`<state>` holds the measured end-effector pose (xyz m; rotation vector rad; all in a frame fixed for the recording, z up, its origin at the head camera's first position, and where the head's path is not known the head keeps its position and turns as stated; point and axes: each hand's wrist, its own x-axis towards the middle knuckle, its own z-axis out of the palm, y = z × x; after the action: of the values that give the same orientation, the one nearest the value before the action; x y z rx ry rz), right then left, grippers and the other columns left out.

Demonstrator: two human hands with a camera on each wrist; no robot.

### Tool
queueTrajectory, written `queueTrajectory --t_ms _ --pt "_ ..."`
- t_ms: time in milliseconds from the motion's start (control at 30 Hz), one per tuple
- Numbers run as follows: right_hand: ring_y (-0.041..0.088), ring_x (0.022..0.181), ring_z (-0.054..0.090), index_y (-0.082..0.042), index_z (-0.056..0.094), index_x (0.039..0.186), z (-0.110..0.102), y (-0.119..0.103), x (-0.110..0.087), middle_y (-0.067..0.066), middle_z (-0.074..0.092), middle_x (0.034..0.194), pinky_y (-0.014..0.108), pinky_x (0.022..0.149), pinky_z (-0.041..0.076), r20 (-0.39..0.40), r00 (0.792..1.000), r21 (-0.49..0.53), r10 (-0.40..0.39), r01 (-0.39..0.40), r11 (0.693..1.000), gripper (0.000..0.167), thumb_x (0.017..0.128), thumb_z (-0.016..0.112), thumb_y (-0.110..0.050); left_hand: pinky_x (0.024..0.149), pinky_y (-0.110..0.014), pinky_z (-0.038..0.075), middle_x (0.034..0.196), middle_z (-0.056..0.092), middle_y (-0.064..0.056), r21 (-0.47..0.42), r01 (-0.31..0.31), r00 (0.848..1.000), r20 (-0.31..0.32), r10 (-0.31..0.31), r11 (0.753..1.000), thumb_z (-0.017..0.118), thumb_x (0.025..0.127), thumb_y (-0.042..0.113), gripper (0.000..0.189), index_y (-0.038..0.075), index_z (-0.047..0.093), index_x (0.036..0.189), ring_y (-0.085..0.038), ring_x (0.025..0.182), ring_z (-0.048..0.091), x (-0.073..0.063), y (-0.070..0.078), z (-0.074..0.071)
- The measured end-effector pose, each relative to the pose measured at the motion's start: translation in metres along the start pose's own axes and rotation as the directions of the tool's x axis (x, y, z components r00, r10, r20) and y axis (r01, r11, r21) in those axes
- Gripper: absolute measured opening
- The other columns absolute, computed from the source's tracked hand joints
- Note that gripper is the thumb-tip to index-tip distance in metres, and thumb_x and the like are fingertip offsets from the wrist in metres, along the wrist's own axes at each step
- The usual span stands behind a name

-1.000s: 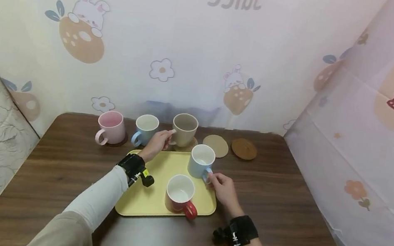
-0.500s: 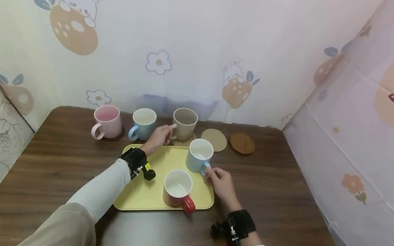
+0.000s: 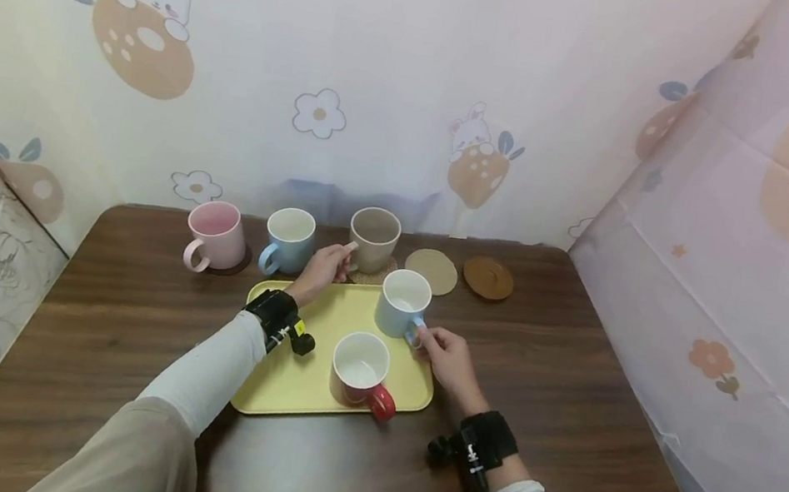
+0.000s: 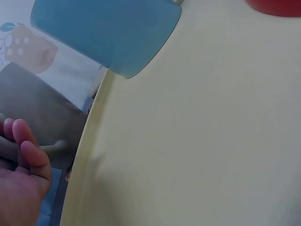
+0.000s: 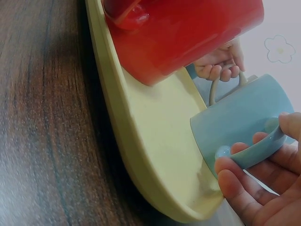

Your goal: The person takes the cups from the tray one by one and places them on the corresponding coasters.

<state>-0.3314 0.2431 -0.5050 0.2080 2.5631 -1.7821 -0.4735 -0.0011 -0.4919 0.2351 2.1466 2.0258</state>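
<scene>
At the back of the table, my left hand (image 3: 319, 271) holds the handle of a grey-beige mug (image 3: 373, 247), which stands upright on a woven coaster (image 3: 384, 276) just behind the tray. In the left wrist view, curled fingers (image 4: 32, 153) wrap that handle. My right hand (image 3: 449, 363) pinches the handle of a light blue mug (image 3: 397, 314); the right wrist view shows thumb and fingers around the handle (image 5: 257, 151). This mug is upright at the back right of the yellow tray (image 3: 284, 386). A red mug (image 3: 353, 387) with a white inside stands nearer the tray's front edge.
Left of the grey-beige mug stand another blue mug (image 3: 291, 248) and a pink mug (image 3: 217, 238) on a dark coaster. To its right lie a beige round coaster (image 3: 432, 271) and a brown one (image 3: 487, 278). A patterned wall cloth (image 3: 250, 91) rises behind the table.
The head view has tilted downward, so everything sits higher in it. Both hands keep their holds on the mug handles, and the mugs show no clear movement on the table or tray.
</scene>
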Motion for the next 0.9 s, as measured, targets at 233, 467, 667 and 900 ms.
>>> queueTrajectory --t_ms 233,467,667,900 --pt "0.018 0.08 0.067 0.006 0.068 0.099 -0.001 -0.002 0.003 0.019 0.069 0.094 0.034 0.075 0.058 0.017 1.0 -0.002 -0.001 0.001 1.0 0.035 0.101 0.055 -0.026 0.067 -0.023 0.049 0.102 0.064 -0.023 0.119 -0.005 1.0 0.005 0.004 0.993 0.043 0.105 0.035 0.044 -0.005 0.061 0.105 -0.013 0.067 0.057 -0.003 0.01 -0.002" --pt "0.023 0.085 0.068 0.007 0.068 0.101 0.001 -0.002 0.002 0.022 0.068 0.099 0.036 0.078 0.058 0.034 0.999 0.004 0.0 -0.001 1.0 0.037 0.101 0.054 -0.028 0.067 -0.025 0.045 0.11 0.068 -0.02 0.445 -0.043 0.999 -0.003 0.05 0.895 0.043 0.104 0.039 0.048 0.0 0.062 0.123 -0.026 0.079 0.065 -0.008 0.019 -0.01" --pt "0.024 0.086 0.068 0.008 0.067 0.103 -0.001 -0.001 0.002 0.022 0.067 0.101 0.034 0.078 0.058 0.029 1.0 -0.008 0.006 -0.006 1.0 0.039 0.102 0.053 -0.028 0.089 -0.041 0.049 0.125 0.063 -0.02 0.613 -0.066 0.998 0.023 0.065 0.788 0.045 0.103 0.029 0.045 0.002 0.051 0.139 -0.033 0.109 0.062 -0.016 0.031 -0.016" --pt "0.024 0.087 0.068 0.008 0.066 0.103 0.0 0.002 0.005 0.023 0.067 0.102 0.034 0.079 0.058 0.03 1.0 -0.013 0.001 0.0 1.0 0.039 0.102 0.052 -0.029 0.109 -0.048 0.038 0.144 0.048 -0.021 0.708 -0.016 1.0 0.004 0.019 0.706 0.046 0.102 0.028 0.05 0.003 0.042 0.146 -0.035 0.134 0.045 -0.03 0.042 -0.025"
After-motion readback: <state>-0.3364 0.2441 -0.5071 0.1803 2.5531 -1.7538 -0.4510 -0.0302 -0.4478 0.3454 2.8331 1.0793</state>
